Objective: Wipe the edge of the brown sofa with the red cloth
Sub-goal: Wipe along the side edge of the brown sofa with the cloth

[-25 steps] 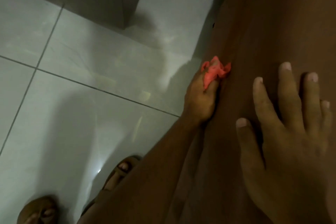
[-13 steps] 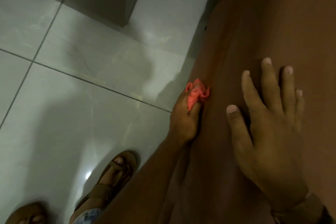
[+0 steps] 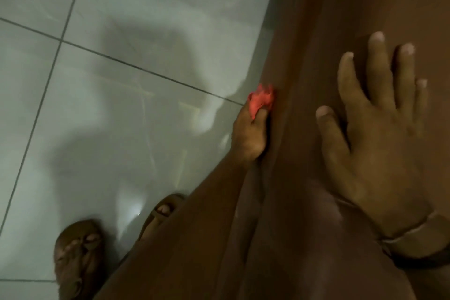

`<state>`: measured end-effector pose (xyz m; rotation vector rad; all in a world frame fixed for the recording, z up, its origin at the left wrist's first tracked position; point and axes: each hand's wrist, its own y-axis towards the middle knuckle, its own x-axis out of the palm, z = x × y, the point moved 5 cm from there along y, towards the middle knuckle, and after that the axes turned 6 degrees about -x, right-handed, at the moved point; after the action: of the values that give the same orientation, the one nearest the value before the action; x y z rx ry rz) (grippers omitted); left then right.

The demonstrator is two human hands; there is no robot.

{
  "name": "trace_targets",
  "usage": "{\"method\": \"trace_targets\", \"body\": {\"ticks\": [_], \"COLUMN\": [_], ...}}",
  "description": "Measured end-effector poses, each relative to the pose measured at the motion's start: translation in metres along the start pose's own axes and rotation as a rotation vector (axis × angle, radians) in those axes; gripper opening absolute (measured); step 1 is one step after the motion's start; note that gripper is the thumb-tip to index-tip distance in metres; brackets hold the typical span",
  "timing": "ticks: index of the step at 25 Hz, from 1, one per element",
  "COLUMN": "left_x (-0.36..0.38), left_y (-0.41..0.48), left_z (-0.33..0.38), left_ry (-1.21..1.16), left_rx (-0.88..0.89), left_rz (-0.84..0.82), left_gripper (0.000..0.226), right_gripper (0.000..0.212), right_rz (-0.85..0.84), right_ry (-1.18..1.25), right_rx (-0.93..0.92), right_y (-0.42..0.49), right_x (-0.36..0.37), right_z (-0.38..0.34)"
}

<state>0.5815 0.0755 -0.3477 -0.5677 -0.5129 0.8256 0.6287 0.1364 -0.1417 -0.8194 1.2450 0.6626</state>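
Pinched in my left hand (image 3: 248, 134), the red cloth (image 3: 261, 100) presses the brown sofa (image 3: 341, 7) edge at frame centre; my right hand (image 3: 379, 129) lies flat, fingers spread. So little cloth shows that it could slip free, leaving bare fingers rubbing.

This looks like a room in a home. A brown upholstered sofa (image 3: 353, 19) stands on a glossy floor of large pale grey ceramic tiles (image 3: 121, 117) with thin dark grout lines. The person's feet wear brown open-toed sandals (image 3: 78, 258), casual indoor footwear, under dim household light.
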Motion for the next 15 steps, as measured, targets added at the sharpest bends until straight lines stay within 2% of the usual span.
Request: {"method": "trace_targets", "body": {"ticks": [2, 5, 8, 12, 15], "left_x": [-0.014, -0.008, -0.003, -0.02, -0.011], "left_y": [-0.015, -0.048, -0.057, -0.049, -0.093], "left_z": [-0.025, -0.024, -0.012, -0.032, -0.027], "left_ry": [0.022, -0.049, -0.016, 0.049, -0.076], "left_rx": [-0.105, -0.016, 0.063, -0.169, -0.007], "left_rz": [0.05, -0.025, -0.072, 0.048, -0.037], "left_gripper": [0.046, 0.052, 0.053, 0.057, 0.057], "right_gripper": [0.073, 0.073, 0.073, 0.073, 0.073], "right_rz": [0.005, 0.011, -0.034, -0.052, -0.067], "right_ry": [0.009, 0.004, -0.03, -0.028, 0.013], "right_rx": [-0.027, 0.004, -0.028, -0.012, 0.036], "right_y": [-0.005, -0.021, -0.036, -0.055, -0.085], "right_x": [0.0, 0.001, 0.004, 0.004, 0.005], "right_z": [-0.003, -0.012, -0.018, -0.023, -0.03]}}
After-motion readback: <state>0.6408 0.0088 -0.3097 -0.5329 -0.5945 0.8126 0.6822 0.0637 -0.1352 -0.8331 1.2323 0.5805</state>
